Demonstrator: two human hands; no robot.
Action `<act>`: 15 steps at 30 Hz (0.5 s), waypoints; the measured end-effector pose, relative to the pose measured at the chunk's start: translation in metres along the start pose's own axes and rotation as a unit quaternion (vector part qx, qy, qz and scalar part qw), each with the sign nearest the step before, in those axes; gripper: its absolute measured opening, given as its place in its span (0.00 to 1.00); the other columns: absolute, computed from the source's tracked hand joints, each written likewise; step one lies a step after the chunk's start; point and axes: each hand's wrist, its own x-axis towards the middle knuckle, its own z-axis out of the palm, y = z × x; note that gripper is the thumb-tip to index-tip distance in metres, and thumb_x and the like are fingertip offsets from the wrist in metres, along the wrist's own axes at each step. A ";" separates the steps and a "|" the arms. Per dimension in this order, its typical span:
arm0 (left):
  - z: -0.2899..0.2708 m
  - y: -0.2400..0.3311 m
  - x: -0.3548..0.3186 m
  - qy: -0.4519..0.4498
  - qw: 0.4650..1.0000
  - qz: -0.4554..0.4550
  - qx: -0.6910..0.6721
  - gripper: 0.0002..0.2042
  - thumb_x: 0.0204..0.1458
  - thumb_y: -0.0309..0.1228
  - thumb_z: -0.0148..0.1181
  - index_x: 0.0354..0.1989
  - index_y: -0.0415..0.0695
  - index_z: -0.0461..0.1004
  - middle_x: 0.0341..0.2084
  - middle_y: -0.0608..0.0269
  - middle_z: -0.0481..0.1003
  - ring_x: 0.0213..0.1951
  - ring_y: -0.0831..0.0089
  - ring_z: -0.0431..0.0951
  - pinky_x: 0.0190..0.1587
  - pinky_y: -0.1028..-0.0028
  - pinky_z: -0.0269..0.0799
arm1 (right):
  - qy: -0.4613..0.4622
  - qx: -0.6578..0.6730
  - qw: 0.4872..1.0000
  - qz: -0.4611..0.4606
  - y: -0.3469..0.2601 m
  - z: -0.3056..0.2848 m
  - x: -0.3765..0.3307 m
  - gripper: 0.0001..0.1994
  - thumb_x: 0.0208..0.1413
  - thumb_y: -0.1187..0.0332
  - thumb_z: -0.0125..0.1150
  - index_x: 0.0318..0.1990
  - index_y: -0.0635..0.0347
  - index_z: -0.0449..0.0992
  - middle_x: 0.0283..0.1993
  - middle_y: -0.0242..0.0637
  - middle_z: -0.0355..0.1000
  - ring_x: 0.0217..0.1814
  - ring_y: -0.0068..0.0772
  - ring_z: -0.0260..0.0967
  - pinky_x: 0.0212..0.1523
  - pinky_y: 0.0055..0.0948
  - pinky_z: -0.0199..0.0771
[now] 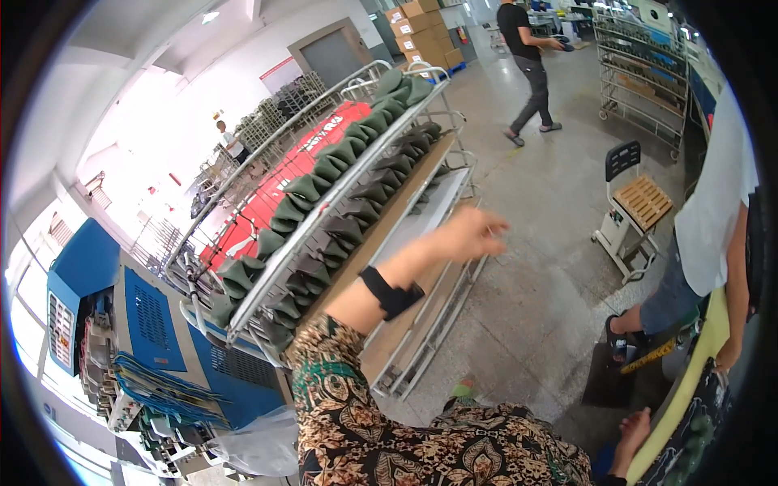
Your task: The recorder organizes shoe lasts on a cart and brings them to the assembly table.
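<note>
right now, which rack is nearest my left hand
The metal rack beside your left hand, partly covered by your forearm; other racks, like the upper-right one, stand farther off.

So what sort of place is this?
It looks like a factory workshop, perhaps for shoes. A tall metal rack carries rows of green shoe-like pieces, a large blue machine stands at the left, and cardboard boxes are stacked in the background.

Bright light, washed-out glare upper left, curved distortion, black rim
</note>
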 end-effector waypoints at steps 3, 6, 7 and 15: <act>-0.075 -0.047 -0.010 0.067 0.993 -0.020 0.096 0.19 0.40 0.34 0.58 0.41 0.36 0.70 0.34 0.47 0.73 0.37 0.61 0.74 0.40 0.68 0.69 | -0.170 -0.027 0.985 -0.004 0.019 0.071 -0.038 0.16 0.54 0.54 0.46 0.25 0.56 0.65 0.16 0.31 0.61 0.14 0.22 0.59 0.14 0.19 0.59; -0.146 -0.124 -0.054 0.132 0.956 -0.087 0.247 0.20 0.38 0.33 0.58 0.41 0.36 0.69 0.35 0.47 0.72 0.38 0.58 0.73 0.41 0.65 0.68 | -0.225 -0.054 0.973 0.002 0.052 0.113 -0.050 0.14 0.55 0.57 0.47 0.24 0.56 0.65 0.14 0.30 0.60 0.12 0.22 0.58 0.12 0.21 0.59; -0.167 -0.154 -0.076 0.130 0.933 -0.134 0.307 0.21 0.36 0.32 0.57 0.41 0.36 0.69 0.34 0.47 0.72 0.39 0.56 0.72 0.42 0.65 0.67 | -0.220 -0.094 0.971 0.013 0.060 0.126 -0.058 0.14 0.55 0.58 0.48 0.23 0.56 0.65 0.14 0.30 0.59 0.11 0.22 0.57 0.12 0.21 0.60; -0.214 -0.251 -0.153 0.024 0.910 -0.182 0.372 0.21 0.31 0.24 0.57 0.39 0.45 0.66 0.32 0.51 0.70 0.37 0.52 0.71 0.38 0.61 0.68 | -0.268 -0.021 0.957 0.107 0.070 0.233 -0.087 0.11 0.53 0.63 0.47 0.24 0.59 0.64 0.15 0.33 0.60 0.13 0.25 0.61 0.12 0.23 0.61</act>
